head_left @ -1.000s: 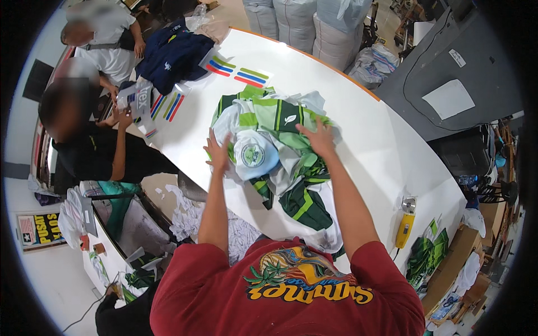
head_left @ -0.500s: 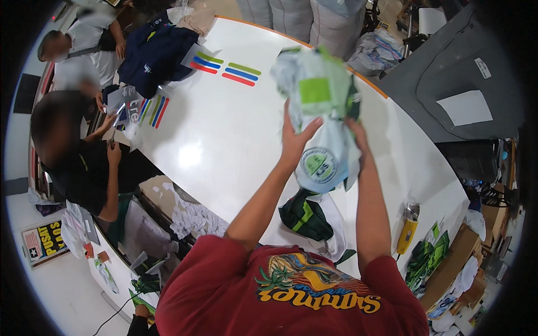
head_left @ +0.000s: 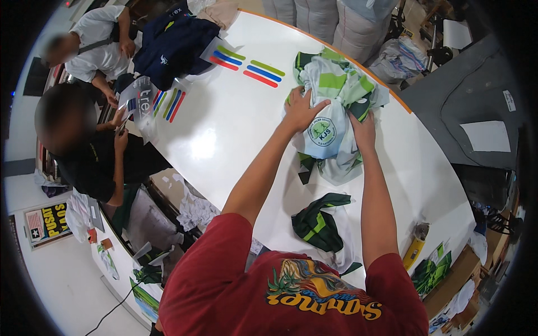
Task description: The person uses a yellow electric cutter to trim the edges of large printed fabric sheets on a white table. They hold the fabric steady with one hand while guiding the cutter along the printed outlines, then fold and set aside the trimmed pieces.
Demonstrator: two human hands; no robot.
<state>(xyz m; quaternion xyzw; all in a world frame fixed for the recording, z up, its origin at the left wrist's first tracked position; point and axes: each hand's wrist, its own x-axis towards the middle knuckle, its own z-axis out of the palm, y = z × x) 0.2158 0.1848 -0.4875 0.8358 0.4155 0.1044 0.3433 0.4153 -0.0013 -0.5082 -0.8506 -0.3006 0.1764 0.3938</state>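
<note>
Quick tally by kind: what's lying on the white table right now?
Fabric heaps: 3 – green-and-white bundle under both hands, dark green piece, navy garment pile
Striped sticker sheets: 3 –
Yellow hand tool: 1
Total: 7

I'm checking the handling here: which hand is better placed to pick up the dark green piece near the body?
Probably the right hand: its forearm runs just beside the dark green piece, while the left hand sits farther away across the bundle.

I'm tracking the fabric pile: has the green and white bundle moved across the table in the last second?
Yes. The green and white bundle went from near the person toward the table's far orange edge, closer to the colour stripes.
</note>
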